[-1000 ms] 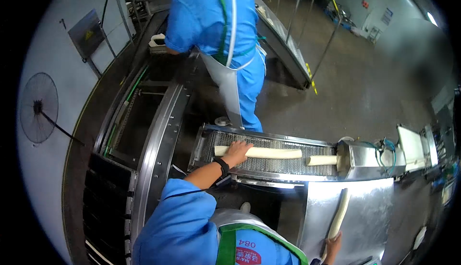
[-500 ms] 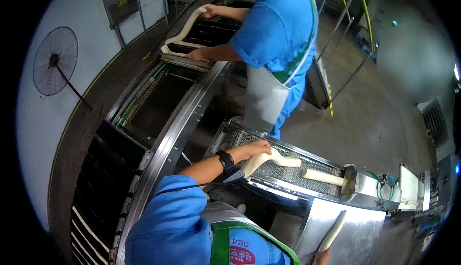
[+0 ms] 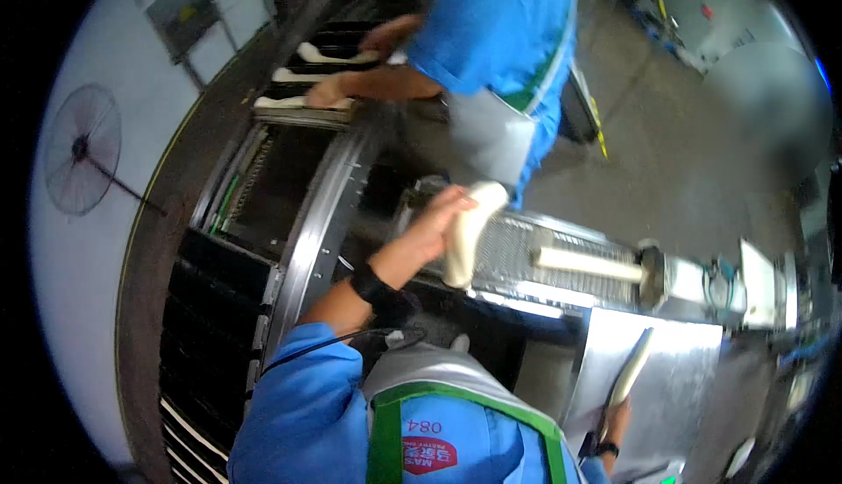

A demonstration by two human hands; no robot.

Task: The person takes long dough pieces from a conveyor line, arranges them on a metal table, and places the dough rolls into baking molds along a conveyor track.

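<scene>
Fingers of left hand curl around a bent dough roll, held above the near edge of the belt, presumably to support its soft length; right hand grips a second roll by its near end, apparently steadying it over the metal table.

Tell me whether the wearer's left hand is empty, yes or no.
No, the left hand grips a pale, curved dough piece.
</scene>
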